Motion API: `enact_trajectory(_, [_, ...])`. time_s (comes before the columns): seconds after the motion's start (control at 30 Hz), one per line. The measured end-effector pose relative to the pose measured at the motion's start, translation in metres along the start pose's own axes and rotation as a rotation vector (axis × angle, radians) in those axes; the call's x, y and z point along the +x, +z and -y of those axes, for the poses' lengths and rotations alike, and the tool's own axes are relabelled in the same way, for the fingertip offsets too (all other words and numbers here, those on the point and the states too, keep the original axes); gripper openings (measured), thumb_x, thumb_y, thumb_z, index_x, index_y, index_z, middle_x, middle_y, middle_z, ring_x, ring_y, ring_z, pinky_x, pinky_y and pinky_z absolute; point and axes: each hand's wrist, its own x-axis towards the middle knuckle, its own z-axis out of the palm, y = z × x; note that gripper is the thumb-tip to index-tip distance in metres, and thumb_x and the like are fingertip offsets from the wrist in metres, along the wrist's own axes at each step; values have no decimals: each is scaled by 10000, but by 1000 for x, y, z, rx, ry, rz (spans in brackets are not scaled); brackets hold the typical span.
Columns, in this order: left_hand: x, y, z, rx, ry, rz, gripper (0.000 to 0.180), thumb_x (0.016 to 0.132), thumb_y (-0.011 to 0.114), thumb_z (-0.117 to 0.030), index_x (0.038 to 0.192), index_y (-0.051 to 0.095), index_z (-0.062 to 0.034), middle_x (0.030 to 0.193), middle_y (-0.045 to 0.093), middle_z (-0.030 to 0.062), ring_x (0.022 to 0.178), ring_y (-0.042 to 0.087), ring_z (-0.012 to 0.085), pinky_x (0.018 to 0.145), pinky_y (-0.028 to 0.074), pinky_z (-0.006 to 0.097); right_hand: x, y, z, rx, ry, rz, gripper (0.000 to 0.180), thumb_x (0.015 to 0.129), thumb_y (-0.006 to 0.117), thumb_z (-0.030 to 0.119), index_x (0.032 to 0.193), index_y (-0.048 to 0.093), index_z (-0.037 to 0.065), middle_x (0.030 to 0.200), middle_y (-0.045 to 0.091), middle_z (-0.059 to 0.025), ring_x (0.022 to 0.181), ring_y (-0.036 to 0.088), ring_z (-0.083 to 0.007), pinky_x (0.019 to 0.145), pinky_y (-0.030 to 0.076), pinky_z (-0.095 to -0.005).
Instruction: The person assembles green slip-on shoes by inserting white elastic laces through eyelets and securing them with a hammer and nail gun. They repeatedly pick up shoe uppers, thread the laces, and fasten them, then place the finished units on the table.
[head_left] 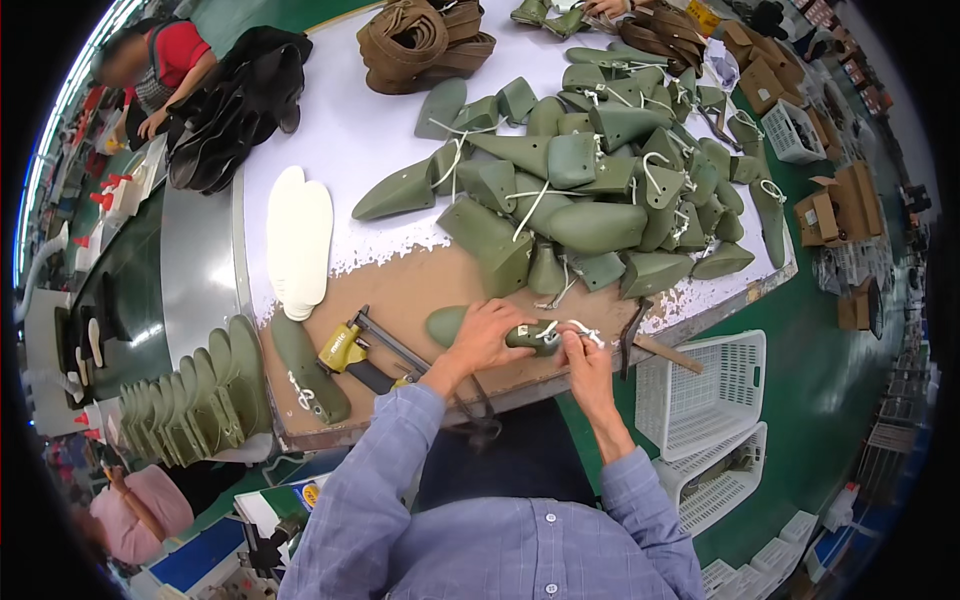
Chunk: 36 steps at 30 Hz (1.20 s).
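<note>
Green last [445, 323] at the table [395, 285] edge

The left hand [485, 337] grips it from above, while the right hand [588, 372] pinches the white cord [586, 331] at its right end. To the left lie a yellow stapler [345, 350] and a spare last [298, 352]; to the right, a hammer [668, 354]. Beyond sits a heap of lasts [600, 227], white insoles [300, 240] left of it, a brown bundle [412, 45] farthest off

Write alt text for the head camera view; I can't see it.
A person's left hand holds a green shoe last on the worktable while the right hand touches its white cord. A yellow-and-black nail or staple gun lies to the left, and a large heap of green lasts spreads beyond the hands.
</note>
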Motion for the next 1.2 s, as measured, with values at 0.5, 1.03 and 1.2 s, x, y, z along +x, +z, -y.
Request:
enact_trajectory(0.5, [-49,-1,-112,-7,321,-109,455,814,744,-32,1253,652,-113,1312,633,94,1209,589,321,1032,465,479,-74,-46,-23,-362,72,189,320,1073,484,292,993,599,4,786,626,-92,774,633,-179,697,512,-329])
enact_trajectory(1.03, [-98,156,-175,-83,-672,-762,176,857,774,-64,1032,759,-58,1090,727,122,1008,695,308,843,555,392,-6,-81,-64,-319,132,941,173,1033,566,166,1018,621,3,763,584,-14,695,526,-99,618,443,-269])
enact_trajectory(1.2, [-84,167,-176,-301,-736,-788,157,941,698,-59,1081,745,-6,970,749,158,851,736,257,778,571,337,12,-98,-46,-410,82,861,185,1015,630,203,1063,619,24,782,609,-50,704,580,-182,643,475,-331])
